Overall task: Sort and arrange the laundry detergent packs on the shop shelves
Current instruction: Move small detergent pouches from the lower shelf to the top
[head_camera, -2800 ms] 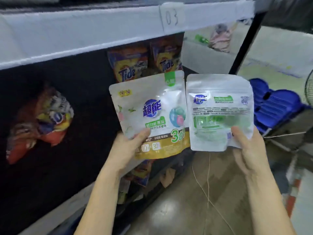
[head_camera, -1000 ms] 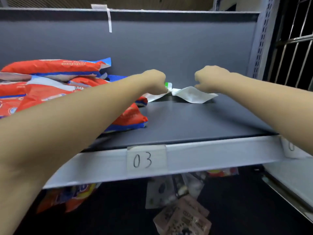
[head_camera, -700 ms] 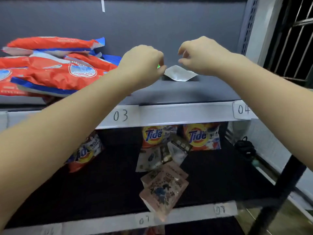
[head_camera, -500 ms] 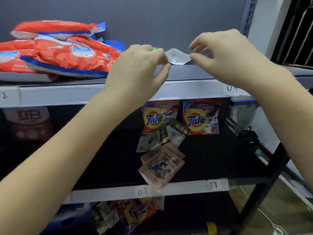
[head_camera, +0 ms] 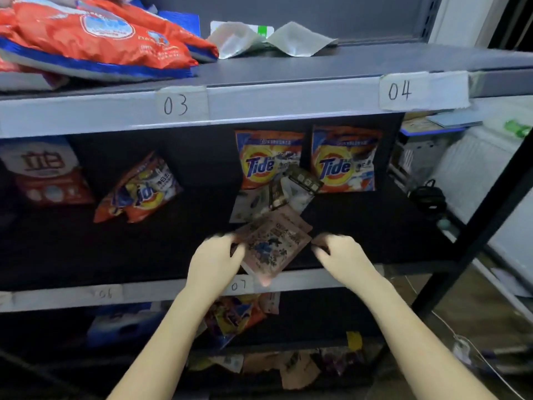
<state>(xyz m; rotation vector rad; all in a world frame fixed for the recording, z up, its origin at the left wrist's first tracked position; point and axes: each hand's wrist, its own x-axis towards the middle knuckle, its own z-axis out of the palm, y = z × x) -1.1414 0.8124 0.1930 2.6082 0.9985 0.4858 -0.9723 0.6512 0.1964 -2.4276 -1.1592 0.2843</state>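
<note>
- The left hand (head_camera: 215,259) touches the pink pack (head_camera: 272,249) at the near shelf edge (head_camera: 331,277); grip unclear
- The right hand (head_camera: 336,254), loosely curled, holds nothing
- The pack hangs over; a bump could drop it

A grey back panel (head_camera: 317,13) stood behind the top shelf (head_camera: 346,62). A black upright (head_camera: 490,203) framed the right side, with brownish floor (head_camera: 450,307) beyond it.

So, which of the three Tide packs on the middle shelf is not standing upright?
The leftmost Tide pack, under label 03: it leans crumpled, apart from the two upright ones.
</note>
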